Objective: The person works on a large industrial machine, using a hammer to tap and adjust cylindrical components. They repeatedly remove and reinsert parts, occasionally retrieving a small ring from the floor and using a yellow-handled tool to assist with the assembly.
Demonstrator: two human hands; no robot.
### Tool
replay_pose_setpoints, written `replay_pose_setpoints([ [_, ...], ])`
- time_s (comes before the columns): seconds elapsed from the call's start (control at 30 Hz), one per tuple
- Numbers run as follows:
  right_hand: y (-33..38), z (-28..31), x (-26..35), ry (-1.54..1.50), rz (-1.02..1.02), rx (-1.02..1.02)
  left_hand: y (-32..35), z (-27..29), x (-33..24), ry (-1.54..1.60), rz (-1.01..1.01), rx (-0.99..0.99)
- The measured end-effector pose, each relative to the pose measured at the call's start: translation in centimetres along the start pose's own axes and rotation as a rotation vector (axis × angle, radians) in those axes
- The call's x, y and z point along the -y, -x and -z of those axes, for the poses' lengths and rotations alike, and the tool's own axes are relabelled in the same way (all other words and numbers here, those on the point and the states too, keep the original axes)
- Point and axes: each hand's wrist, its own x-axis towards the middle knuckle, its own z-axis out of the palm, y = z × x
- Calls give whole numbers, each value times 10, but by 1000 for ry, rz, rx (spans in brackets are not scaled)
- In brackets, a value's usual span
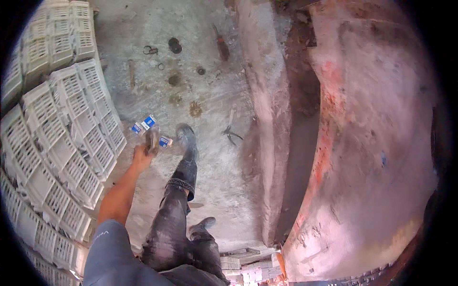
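Note:
My left hand [142,157] reaches low over the floor from a blue sleeve, its fingers closed round a grey-brown, elongated object [152,140] whose kind I cannot make out. Just beyond that object are two small blue-and-white boxes [149,121] side by side. Another blue-and-white box [165,141] is close to its right, near my boot [187,138]. Pliers [231,135] with dark, spread handles lie on the floor further right. My right hand does not show.
White slatted plastic crates [62,119] are stacked along the left. A raised ledge [267,119] runs beside a dark channel [303,143], with a large curved, dusty surface [377,143] at the right. Dark round parts [175,45] and a reddish-brown tool [222,47] lie at the far side.

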Motion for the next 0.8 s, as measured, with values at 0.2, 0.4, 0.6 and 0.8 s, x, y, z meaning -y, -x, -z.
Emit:
replay_pose_setpoints([
  [0.2,35,-30,-20,-132,28,28,168,-3,14,596,117,-44],
  [0.4,155,5,51,-470,167,-57,311,-30,-29,396,-216,-127],
  [0.6,599,66,66,-1687,-89,1073,503,-99,-55,382,-510,341],
  [0.8,812,134,-90,-2204,-855,1008,657,-227,-115,190,-747,956],
])
